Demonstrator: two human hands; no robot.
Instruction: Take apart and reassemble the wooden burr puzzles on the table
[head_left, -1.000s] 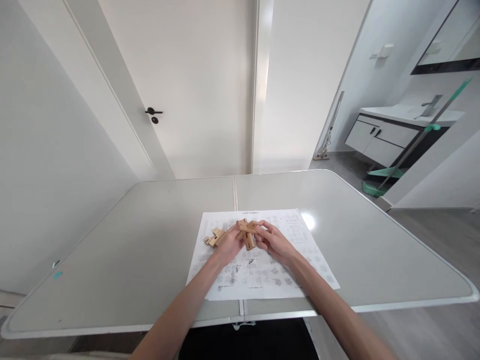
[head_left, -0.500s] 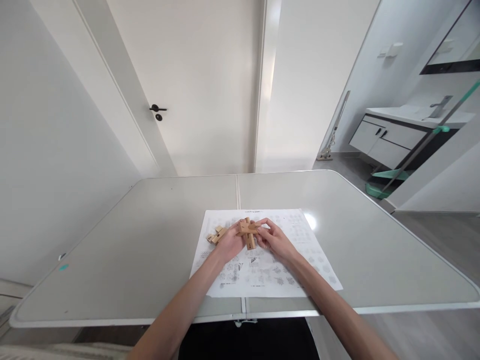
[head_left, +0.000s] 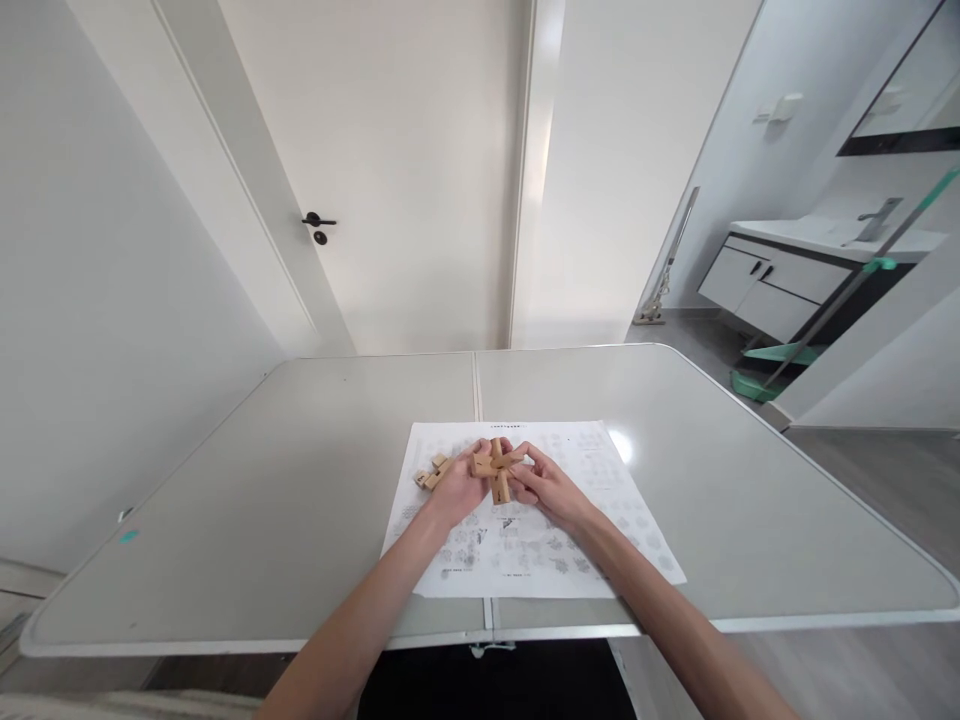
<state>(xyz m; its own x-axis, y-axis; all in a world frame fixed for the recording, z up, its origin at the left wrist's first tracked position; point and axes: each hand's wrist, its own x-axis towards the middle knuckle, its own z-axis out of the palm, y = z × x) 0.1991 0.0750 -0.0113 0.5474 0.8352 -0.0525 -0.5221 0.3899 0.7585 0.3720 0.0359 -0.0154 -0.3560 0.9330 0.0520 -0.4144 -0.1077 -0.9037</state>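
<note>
Between my two hands is a cross-shaped cluster of wooden puzzle pieces (head_left: pixel 500 488), several bars crossing one another, with dark marks on some faces. My left hand (head_left: pixel 459 487) is closed round its left side. On the right, the fingers of my right hand (head_left: pixel 546 484) pinch the end of a bar in the cluster. Just left of my left hand, a few loose wooden pieces (head_left: pixel 430 474) lie on a printed paper sheet (head_left: pixel 600 540), partly hidden by that hand. My fingers cover where the held bars meet.
The sheet lies on a grey folding table (head_left: pixel 315 500) with a seam down its middle. Behind it are a white door (head_left: pixel 420 180) with a black handle (head_left: pixel 319 219). At the right stand a sink cabinet (head_left: pixel 772 275), a mop (head_left: pixel 667 260) and a green dustpan (head_left: pixel 754 386).
The cluster has turned slightly in my hands, so its left bar now points more to the left and shows a marked face. Both hands stay in nearly the same place.
</note>
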